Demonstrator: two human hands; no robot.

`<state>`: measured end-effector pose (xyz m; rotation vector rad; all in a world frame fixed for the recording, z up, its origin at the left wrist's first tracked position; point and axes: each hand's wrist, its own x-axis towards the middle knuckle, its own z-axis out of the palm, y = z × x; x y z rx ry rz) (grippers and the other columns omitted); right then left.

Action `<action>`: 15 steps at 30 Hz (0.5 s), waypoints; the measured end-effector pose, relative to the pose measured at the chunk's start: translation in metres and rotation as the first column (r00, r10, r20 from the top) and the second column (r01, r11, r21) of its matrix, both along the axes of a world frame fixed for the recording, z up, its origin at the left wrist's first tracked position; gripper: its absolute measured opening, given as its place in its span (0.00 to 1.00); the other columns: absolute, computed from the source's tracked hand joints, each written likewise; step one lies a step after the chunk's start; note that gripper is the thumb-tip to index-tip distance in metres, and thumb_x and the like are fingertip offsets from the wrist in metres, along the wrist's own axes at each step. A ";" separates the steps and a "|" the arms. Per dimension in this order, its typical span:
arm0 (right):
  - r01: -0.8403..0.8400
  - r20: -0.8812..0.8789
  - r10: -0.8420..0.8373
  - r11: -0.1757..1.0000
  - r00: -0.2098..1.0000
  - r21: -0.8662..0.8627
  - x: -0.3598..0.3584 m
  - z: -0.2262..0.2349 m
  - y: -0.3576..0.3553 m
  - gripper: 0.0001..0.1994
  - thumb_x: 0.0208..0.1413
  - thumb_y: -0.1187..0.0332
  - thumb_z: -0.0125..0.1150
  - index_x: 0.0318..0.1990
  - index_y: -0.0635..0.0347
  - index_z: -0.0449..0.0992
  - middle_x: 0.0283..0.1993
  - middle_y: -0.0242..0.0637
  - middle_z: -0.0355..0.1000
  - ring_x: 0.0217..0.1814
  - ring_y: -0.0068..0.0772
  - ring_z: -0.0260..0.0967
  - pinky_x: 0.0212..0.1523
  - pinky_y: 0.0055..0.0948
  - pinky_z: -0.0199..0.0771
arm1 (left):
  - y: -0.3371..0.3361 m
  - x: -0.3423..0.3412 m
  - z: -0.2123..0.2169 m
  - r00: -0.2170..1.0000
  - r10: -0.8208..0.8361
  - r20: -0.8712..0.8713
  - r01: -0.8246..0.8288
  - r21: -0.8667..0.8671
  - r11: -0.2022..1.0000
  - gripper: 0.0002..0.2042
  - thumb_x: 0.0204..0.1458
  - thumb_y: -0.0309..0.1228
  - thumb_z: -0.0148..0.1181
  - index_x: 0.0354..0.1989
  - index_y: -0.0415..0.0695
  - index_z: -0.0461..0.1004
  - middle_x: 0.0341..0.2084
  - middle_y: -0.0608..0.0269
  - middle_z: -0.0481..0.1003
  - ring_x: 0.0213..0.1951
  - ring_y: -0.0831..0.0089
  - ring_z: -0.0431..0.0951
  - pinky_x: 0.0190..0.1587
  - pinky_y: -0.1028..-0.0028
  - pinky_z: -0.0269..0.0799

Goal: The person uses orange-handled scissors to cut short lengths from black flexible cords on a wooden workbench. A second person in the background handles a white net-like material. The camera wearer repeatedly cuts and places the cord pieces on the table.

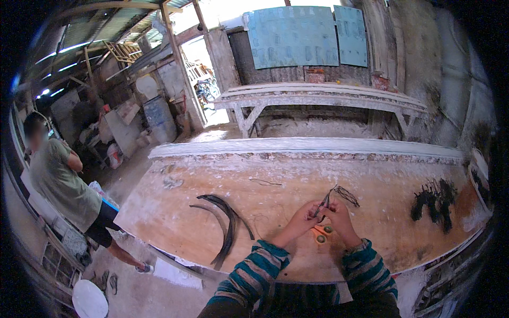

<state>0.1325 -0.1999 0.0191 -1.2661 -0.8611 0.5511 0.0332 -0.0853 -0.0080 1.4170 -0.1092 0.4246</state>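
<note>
Both my hands meet above the table, close together in front of me. The fingers of my left hand point(304, 217) and my right hand point(340, 218) are closed on a thin dark strip point(325, 200) that points up and away from me. Its exact kind is too small to make out. Just below my hands, the orange handles of a pair of scissors point(320, 234) show on the table; their blades are hidden. Beyond my right hand lies a loose bundle of thin black strands point(348, 196). Left of my hands, several long curved black strips point(229, 225) lie together.
The wooden table point(175, 212) has a raised white ledge point(297, 146) along its far edge. Several black stringy bunches point(436, 204) lie at the right, near a pale container point(479, 169). A person point(69, 183) stands at the left. A long bench point(323, 98) stands behind.
</note>
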 end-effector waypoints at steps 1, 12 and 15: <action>0.002 -0.011 -0.002 1.000 1.000 0.011 0.001 -0.001 0.000 0.06 0.49 0.75 0.56 0.35 0.62 0.68 0.27 0.28 0.68 0.27 0.21 0.65 0.32 0.21 0.66 | 0.002 0.001 -0.003 1.000 -0.008 0.012 0.008 0.005 1.000 0.18 0.49 0.23 0.54 0.50 0.42 0.64 0.40 0.68 0.68 0.42 0.80 0.68 0.41 0.79 0.67; -0.006 -0.492 0.142 0.963 0.859 0.268 0.013 0.010 -0.010 0.11 0.53 0.71 0.49 0.44 0.62 0.68 0.32 0.32 0.69 0.34 0.24 0.67 0.39 0.23 0.67 | 0.007 -0.001 -0.003 0.975 0.177 -0.133 -0.153 0.173 0.973 0.14 0.52 0.29 0.53 0.46 0.41 0.66 0.29 0.74 0.68 0.29 0.85 0.65 0.29 0.83 0.63; -0.026 -0.528 0.236 0.927 0.816 0.375 0.011 0.020 -0.014 0.13 0.54 0.71 0.48 0.46 0.63 0.67 0.36 0.35 0.70 0.38 0.27 0.68 0.42 0.25 0.69 | 0.006 0.000 -0.001 0.942 0.302 -0.146 -0.290 0.098 0.952 0.10 0.52 0.30 0.54 0.40 0.41 0.69 0.25 0.73 0.67 0.27 0.84 0.65 0.29 0.84 0.62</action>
